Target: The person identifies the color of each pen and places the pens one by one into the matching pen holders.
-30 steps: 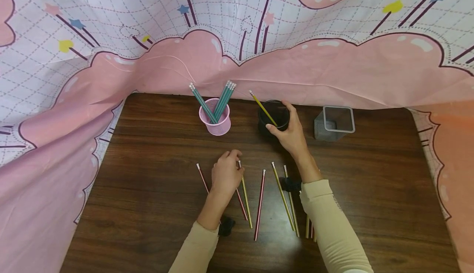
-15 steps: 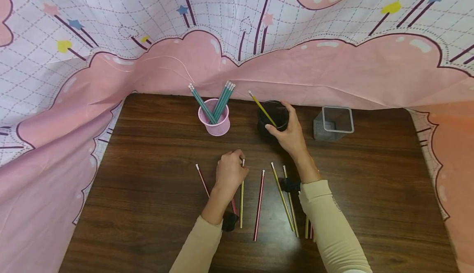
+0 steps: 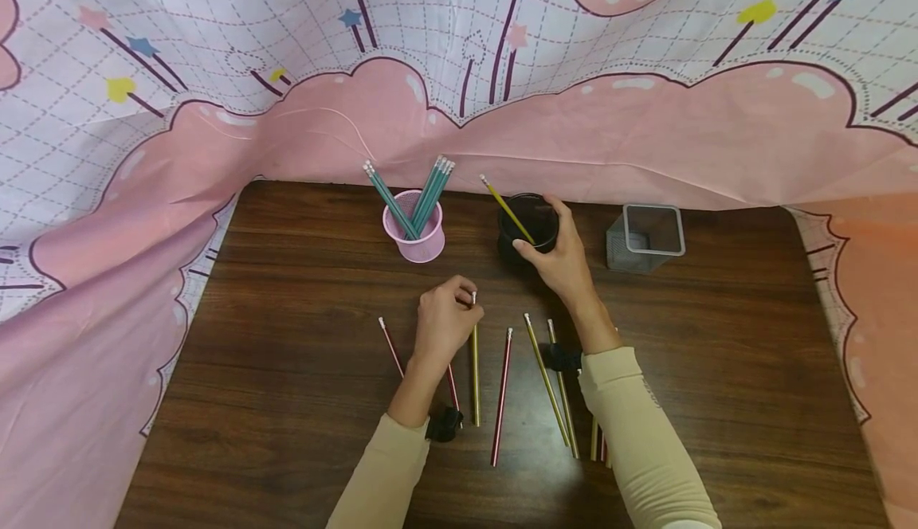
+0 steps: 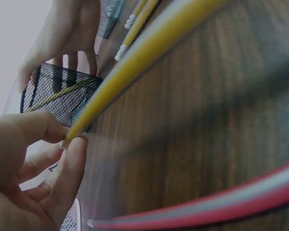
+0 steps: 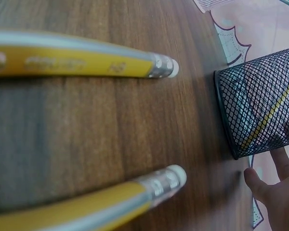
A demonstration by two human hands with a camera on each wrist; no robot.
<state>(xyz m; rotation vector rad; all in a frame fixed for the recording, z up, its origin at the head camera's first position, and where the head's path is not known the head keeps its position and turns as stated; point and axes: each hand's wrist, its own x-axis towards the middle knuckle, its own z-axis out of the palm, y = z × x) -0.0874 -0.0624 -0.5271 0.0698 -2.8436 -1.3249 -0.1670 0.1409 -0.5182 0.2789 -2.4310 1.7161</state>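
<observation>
Two hands share the work around the black cup (image 5: 245, 96), which stands upright on the desk (image 3: 287, 338) and serves as landmark. Nearer the person than the cup and to its left, the left hand (image 3: 446, 318) pinches the yellow pencil (image 3: 476, 374) by its eraser end, fingers curled in with almost no gap at the tips. Whether the pencil's other end is off the desk, I cannot tell. The right hand (image 3: 562, 254) curls round the cup from its right side, thumb at the near rim.

Such a fingertip pinch probably lets the long shaft swing, so a firm, even squeeze and a slow, steep lift would serve best. A red pencil (image 3: 502, 397) lies just right of the shaft on the cup's near side, and another red pencil (image 3: 453, 385) passes by the left wrist; raising the pencil before any sideways move should avoid nudging either. At the cup, light bracing seems enough: the slim pencil (image 3: 508, 209) inside leans out over the rim, left and away from the person, and tipping could make it slide.
</observation>
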